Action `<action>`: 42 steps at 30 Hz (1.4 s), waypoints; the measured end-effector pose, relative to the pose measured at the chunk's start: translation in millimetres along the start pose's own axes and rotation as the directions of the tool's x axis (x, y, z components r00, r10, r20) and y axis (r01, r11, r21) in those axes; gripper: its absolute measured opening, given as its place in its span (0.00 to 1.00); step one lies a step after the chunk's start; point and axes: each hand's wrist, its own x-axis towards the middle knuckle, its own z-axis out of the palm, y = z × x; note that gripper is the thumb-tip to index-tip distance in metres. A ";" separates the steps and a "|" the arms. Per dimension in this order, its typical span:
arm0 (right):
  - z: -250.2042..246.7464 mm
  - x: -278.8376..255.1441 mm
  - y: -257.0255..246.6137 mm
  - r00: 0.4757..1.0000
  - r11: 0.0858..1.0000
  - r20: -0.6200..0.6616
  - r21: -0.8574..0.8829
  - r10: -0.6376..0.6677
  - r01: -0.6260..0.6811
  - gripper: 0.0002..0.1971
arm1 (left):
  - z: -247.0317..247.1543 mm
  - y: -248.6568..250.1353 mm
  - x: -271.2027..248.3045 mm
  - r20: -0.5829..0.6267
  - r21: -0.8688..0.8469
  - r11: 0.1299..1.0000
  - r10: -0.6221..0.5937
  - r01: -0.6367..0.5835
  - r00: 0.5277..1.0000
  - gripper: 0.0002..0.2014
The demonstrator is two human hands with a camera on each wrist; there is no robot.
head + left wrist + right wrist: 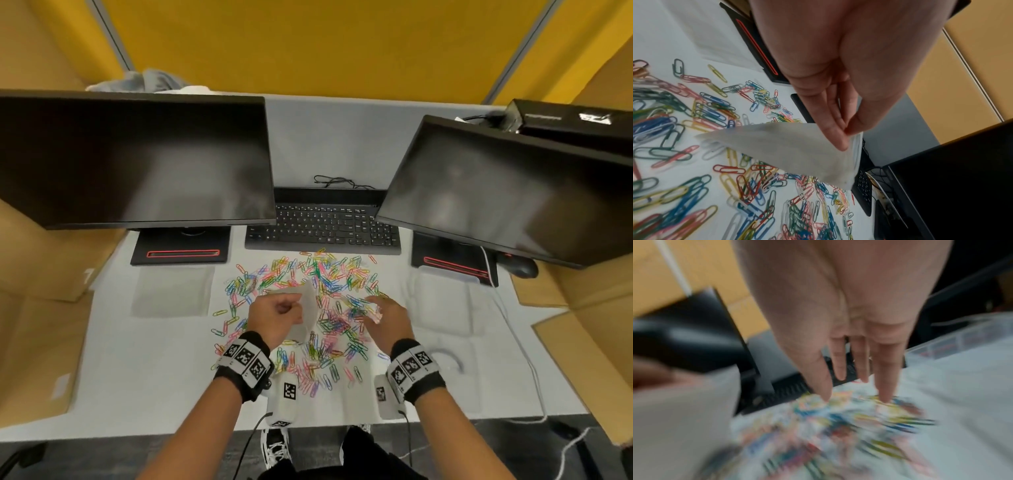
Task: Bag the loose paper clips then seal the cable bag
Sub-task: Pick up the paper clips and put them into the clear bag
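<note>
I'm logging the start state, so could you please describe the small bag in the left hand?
The small bag is translucent, frosted plastic, and looks empty. The left hand pinches one edge between thumb and fingertips, so it hangs limp and creased above the loose paper clips on the desk. Whether its mouth is open cannot be told.

Head view: high, facing forward and down over the white desk (164, 377). Left wrist view: close, along the left hand (838, 68). Right wrist view: close, blurred, along the right hand (849, 318). Shared by all: scattered multicoloured wire paper clips (329, 291).
</note>
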 end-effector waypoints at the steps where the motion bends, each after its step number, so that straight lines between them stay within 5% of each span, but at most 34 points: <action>1: 5.6 0.5 19.0 0.994 0.987 0.076 -0.143 0.083 -0.071 0.30 | -0.4 -0.8 0.1 -0.003 -0.010 1.000 -0.011 0.011 1.000 0.12; 4: 32.0 -3.1 51.8 0.964 0.941 0.216 -0.330 0.154 -0.076 0.41 | -1.3 -0.2 -1.2 0.003 -0.019 0.999 -0.030 0.030 1.000 0.11; 7: 56.7 -8.3 51.9 0.987 0.902 0.159 -0.421 -0.035 0.100 0.30 | 0.1 1.0 -1.9 0.016 -0.017 1.000 -0.026 0.027 1.000 0.11; 14: 60.8 -8.3 25.7 0.966 0.831 0.121 -0.491 -0.230 0.260 0.35 | 0.4 -0.7 1.1 0.041 -0.014 0.998 -0.052 0.053 0.998 0.11; 18: 44.3 3.9 29.0 0.973 0.924 0.089 -0.306 -0.213 0.230 0.18 | 2.0 -6.4 4.6 0.013 -0.061 0.994 -0.086 0.087 0.996 0.12; 22: 18.3 7.6 35.7 0.992 0.988 -0.095 0.140 0.080 -0.066 0.05 | 5.8 -16.0 6.8 0.009 -0.070 0.992 -0.102 0.102 0.995 0.11; 24: 6.3 6.8 31.8 0.966 0.875 -0.028 0.432 0.255 -0.219 0.05 | 7.9 -16.5 6.9 0.018 -0.047 0.994 -0.093 0.094 0.995 0.10; 26: -2.1 2.4 19.5 0.950 0.580 0.113 0.769 0.290 -0.268 0.07 | 10.5 -16.7 8.5 0.025 -0.035 0.993 -0.111 0.112 0.994 0.10; 28: -8.9 -2.6 -1.0 0.954 0.281 0.220 0.921 0.202 -0.271 0.10 | 14.2 -16.0 9.0 0.032 -0.024 0.992 -0.125 0.125 0.992 0.09; 31: -8.1 -7.9 -33.7 0.946 0.176 0.315 0.929 0.084 -0.325 0.13 | 20.1 -14.8 9.2 0.044 0.017 0.994 -0.110 0.109 0.993 0.09; 38: 34.8 -2.6 -58.8 0.943 0.362 0.299 0.871 0.147 -0.333 0.10 | 28.3 -9.9 7.7 0.055 0.015 0.998 -0.061 0.060 0.997 0.07; 42: 46.4 0.7 -59.2 0.962 0.672 0.255 0.697 0.094 -0.250 0.15 | 28.4 -10.3 7.8 0.073 0.019 0.998 -0.055 0.054 0.996 0.08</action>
